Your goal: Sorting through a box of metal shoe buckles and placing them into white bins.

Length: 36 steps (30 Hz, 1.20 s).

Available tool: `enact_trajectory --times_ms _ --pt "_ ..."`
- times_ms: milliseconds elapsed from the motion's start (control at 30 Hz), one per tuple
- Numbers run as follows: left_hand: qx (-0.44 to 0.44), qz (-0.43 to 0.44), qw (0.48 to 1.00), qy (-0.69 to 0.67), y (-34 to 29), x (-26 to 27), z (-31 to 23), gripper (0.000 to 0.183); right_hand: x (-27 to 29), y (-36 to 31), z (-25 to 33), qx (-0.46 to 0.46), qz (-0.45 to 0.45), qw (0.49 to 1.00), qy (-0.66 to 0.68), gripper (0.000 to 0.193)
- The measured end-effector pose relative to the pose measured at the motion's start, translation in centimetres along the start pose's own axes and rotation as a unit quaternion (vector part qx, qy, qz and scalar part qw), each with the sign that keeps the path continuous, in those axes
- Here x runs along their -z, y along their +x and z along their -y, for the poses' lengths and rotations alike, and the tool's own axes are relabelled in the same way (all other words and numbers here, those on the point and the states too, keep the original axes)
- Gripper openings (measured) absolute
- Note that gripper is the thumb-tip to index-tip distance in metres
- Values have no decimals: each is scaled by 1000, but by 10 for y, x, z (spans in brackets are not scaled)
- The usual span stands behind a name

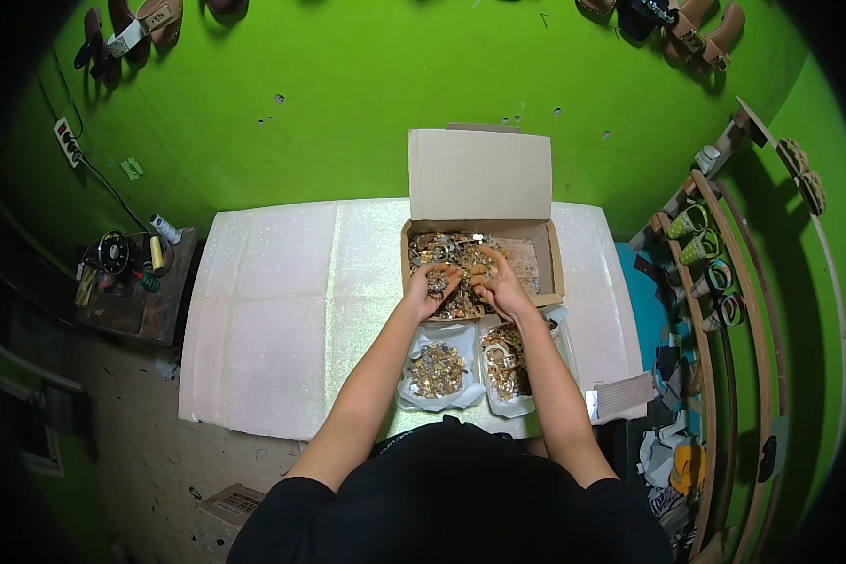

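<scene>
Small metal pcs (436, 281), cupped in half-curled fingers of L hand (424, 293) over near-left part of box (556, 261), should be held level vs spillage, w/ R hand (506, 289) (fingers part-open; grip on any pc can't be told) worked gently alongside.

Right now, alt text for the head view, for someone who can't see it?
A person's left hand cups small shiny pieces over an open cardboard box of similar pieces, the right hand beside it. Two white containers of more pieces sit nearer the person on a pale table by a green wall.
</scene>
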<state>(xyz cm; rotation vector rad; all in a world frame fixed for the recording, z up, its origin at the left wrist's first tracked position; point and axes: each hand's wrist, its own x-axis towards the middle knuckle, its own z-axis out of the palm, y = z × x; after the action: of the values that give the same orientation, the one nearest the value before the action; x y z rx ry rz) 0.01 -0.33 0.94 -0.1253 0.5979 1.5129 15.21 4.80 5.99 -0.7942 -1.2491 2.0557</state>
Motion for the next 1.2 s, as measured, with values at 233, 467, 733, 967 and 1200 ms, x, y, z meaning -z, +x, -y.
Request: enact_trajectory --times_ms 233,467,733,967,1200 --pt "1 2 1000 -2 0 -2 3 19 28 4 -9 -30 62 984 167 54" --pt "-17 9 1000 -1 2 4 2 17 3 -9 -4 36 18 999 10 45" --pt "-9 7 1000 4 3 5 1 20 10 -5 -15 15 -83 994 -63 18" --pt "-2 8 1000 1 1 3 1 20 23 -2 -26 11 -77 996 -48 18" --pt "-10 -3 1000 5 1 2 1 20 15 -11 -19 25 -20 997 -72 45"
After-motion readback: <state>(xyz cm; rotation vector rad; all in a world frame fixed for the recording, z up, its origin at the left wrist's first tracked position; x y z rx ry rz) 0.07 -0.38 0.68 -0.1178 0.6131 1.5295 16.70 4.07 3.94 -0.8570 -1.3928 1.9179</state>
